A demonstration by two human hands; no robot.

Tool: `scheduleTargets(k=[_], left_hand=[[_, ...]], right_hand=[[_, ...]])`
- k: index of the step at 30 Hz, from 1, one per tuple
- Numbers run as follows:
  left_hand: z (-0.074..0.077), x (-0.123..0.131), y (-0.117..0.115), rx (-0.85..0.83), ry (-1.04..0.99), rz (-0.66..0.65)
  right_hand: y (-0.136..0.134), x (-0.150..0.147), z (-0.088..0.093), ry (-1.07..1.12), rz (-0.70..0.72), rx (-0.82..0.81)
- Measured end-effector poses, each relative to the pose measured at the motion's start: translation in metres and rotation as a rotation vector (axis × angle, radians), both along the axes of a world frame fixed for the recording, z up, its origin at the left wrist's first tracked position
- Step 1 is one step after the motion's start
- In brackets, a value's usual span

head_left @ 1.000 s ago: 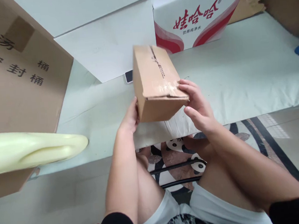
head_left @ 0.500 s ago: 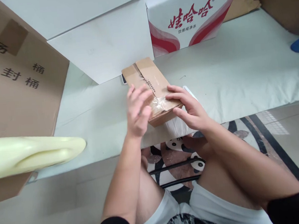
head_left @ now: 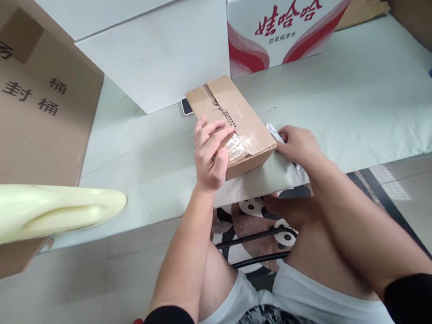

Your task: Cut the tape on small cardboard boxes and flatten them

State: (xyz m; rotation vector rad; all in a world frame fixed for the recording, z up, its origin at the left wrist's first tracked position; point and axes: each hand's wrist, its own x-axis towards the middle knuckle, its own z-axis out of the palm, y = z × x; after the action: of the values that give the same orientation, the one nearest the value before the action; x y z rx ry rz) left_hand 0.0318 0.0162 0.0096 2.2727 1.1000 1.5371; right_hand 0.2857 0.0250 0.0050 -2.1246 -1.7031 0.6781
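A small brown cardboard box [head_left: 247, 111] sits on the cloth-covered table, its top flaps meeting at a ragged perforated seam. Clear, wrinkled tape covers the near end of that seam. My left hand [head_left: 211, 155] lies against the box's left side, fingers stretched over the top and thumb near the front edge. Just right of the box, my right hand [head_left: 299, 144] has its fingers closed around a slim white tool [head_left: 271, 128]. Only the tool's ends show, so its exact kind is unclear.
Behind the box stand a large white carton [head_left: 169, 60] and a white-and-red water carton [head_left: 283, 30]. A phone [head_left: 187, 107] lies partly under the box's far left. A big brown carton [head_left: 34, 122] and a pale yellow smooth object [head_left: 61, 208] occupy the left.
My right hand has left the box top and moved right, down to the slim white tool. My left hand has settled onto the box. The view has shifted slightly.
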Motion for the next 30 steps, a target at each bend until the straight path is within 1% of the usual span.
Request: scheduleTargets(k=[1,2,3,5,6,7,8,9,11,12,14,17,21,25,30], left_hand=[[0.0,0.001,0.0,0.016,-0.012,-0.004],[0.0,0.002,0.0,0.029,-0.024,-0.006],[0.0,0.003,0.001,0.036,-0.036,-0.005],[-0.001,0.005,0.0,0.039,-0.05,0.005],[-0.001,0.005,0.0,0.038,-0.051,0.008],[-0.001,0.005,0.0,0.036,-0.05,0.008],[-0.001,0.005,-0.001,0.034,-0.045,0.007],[0.0,0.004,-0.001,0.032,-0.039,0.005],[0.0,0.004,-0.002,0.027,-0.028,0.007],[0.001,0.004,-0.002,0.026,-0.023,0.012],[0.001,0.004,-0.003,0.024,0.001,0.031],[0.0,0.005,-0.002,0.01,0.058,0.069],[0.0,0.007,-0.002,-0.011,0.035,0.055],[0.001,0.008,-0.003,-0.007,0.031,0.058],[0.001,0.009,-0.005,0.017,-0.012,0.046]], right_hand=[[0.003,-0.004,0.005,0.098,-0.041,0.033],[0.007,-0.007,0.01,0.216,-0.097,0.108],[0.013,-0.009,0.016,0.346,-0.173,0.23],[0.025,-0.01,0.029,0.604,-0.331,0.55],[0.03,-0.011,0.035,0.711,-0.376,0.719],[0.033,-0.012,0.042,0.792,-0.373,0.865],[0.032,-0.015,0.048,0.842,-0.32,0.975],[0.028,-0.018,0.053,0.853,-0.234,1.05],[0.014,-0.028,0.061,0.801,-0.031,1.094],[0.005,-0.033,0.063,0.771,0.037,1.108],[-0.012,-0.044,0.066,0.756,0.109,1.14],[-0.024,-0.052,0.064,0.773,0.164,1.147],[-0.024,-0.054,0.06,0.797,0.183,1.146],[-0.024,-0.056,0.058,0.82,0.206,1.097],[-0.027,-0.059,0.058,0.84,0.223,1.123]])
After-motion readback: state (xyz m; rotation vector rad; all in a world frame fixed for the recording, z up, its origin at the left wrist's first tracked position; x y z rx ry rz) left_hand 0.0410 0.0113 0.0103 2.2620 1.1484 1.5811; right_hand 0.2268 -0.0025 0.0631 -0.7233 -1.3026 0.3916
